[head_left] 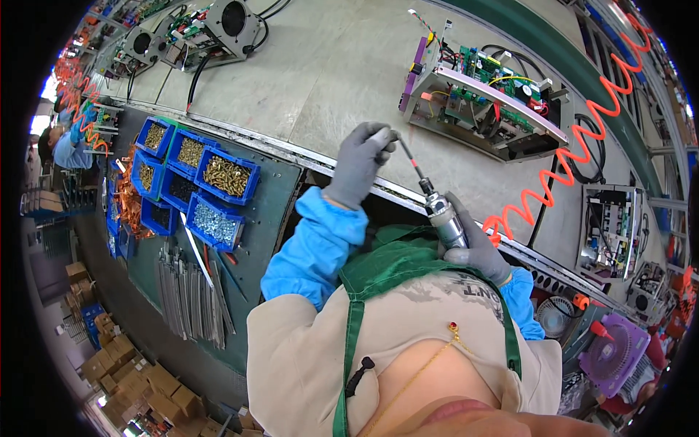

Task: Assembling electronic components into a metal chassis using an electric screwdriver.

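My right hand (477,251), in a grey glove, grips the silver body of a pneumatic screwdriver (445,217) held close to my chest, its bit pointing up and left. My left hand (360,162), also grey-gloved, is closed around the tip of the bit (408,154), fingers pinched at its end; whether a screw is between them is hidden. An orange coiled air hose (582,149) runs from the tool up to the right. An open metal chassis with green circuit boards (484,98) sits on the conveyor belt beyond my hands.
Blue bins of brass and silver screws (211,186) stand on the dark bench at left, with metal strips (191,291) below them. More chassis units (218,33) ride the belt (306,65). Another unit (608,229) and a purple fan (615,353) sit at right. A person (69,146) works far left.
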Tool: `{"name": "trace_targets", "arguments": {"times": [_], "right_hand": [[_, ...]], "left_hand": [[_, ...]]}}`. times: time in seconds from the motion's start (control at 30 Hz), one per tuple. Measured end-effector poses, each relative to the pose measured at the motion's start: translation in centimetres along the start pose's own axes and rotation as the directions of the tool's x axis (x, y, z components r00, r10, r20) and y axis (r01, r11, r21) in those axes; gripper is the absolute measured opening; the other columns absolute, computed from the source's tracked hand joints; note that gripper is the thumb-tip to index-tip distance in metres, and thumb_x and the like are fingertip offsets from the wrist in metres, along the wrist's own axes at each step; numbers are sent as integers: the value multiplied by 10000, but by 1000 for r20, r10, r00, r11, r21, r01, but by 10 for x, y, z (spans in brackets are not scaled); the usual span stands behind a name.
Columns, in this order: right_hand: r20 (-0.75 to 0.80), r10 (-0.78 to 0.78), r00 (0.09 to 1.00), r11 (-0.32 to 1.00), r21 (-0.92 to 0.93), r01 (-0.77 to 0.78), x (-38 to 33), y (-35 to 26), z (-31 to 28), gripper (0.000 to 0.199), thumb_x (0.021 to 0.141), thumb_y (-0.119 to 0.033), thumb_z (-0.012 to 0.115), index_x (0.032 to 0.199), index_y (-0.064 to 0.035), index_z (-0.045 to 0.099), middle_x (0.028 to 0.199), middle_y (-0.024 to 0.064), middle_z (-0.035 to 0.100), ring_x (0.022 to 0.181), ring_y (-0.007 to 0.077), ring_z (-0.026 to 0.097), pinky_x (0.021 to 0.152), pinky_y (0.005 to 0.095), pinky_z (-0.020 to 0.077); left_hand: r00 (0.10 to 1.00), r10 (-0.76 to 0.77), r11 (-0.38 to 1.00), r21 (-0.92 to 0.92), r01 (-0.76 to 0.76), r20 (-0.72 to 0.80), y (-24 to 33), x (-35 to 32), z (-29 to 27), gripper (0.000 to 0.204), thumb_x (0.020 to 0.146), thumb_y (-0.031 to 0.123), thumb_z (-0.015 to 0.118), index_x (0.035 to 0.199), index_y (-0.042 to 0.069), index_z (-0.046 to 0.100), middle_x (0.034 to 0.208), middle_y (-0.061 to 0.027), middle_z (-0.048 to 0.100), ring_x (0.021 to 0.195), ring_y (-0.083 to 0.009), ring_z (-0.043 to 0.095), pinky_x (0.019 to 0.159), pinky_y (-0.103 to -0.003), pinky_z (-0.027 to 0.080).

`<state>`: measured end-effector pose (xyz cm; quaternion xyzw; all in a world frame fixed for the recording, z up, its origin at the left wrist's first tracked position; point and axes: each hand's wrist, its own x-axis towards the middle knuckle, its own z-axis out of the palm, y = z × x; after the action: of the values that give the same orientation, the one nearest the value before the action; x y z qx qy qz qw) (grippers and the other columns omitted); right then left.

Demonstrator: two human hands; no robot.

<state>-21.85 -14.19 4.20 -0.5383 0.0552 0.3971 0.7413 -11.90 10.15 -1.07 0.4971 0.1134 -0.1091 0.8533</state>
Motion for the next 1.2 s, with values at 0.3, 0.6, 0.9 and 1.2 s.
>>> {"name": "trace_targets", "arguments": {"times": [0.3, 0.6, 0.9, 1.2], "right_hand": [[-50, -44, 998, 994, -100, 39, -6, 8, -9, 1080, 636, -201, 757, 1517, -123, 137, 1201, 109, 482, 804, 131, 523, 738, 271, 451], [-65, -71, 995, 984, -167, 59, -5, 2, -10, 1066, 635, -230, 773, 1510, -119, 175, 1280, 112, 470, 959, 159, 501, 828, 281, 421], [-39, -30, 999, 999, -41, 28, 4, 0, -2, 1077, 632, -136, 754, 1518, -145, 142, 1183, 116, 504, 758, 134, 526, 656, 273, 453], [-36, -58, 998, 987, -150, 52, 20, -15, 13, 1109, 629, -272, 721, 1518, -158, 67, 745, 104, 558, 584, 170, 576, 529, 279, 479]], "left_hand": [[999, -37, 994, -106, 33, -32, -3, 15, 24, 111, 927, 128, 583, 988, 37, 596, 860, -35, 624, 670, -25, 505, 560, -145, 417], [999, -38, 998, -56, 37, -24, 2, 18, 26, 133, 922, 147, 594, 982, 30, 614, 812, -10, 613, 660, -31, 496, 557, -154, 393], [998, -50, 994, 104, 45, 44, 4, 11, 9, 293, 962, 262, 495, 982, 6, 635, 876, -39, 601, 757, -83, 531, 673, -213, 446], [762, 513, 577, 816, 34, -395, 55, -60, -76, 287, 887, 246, 584, 1067, 37, 663, 884, -97, 680, 709, -179, 626, 657, -336, 494]]}}
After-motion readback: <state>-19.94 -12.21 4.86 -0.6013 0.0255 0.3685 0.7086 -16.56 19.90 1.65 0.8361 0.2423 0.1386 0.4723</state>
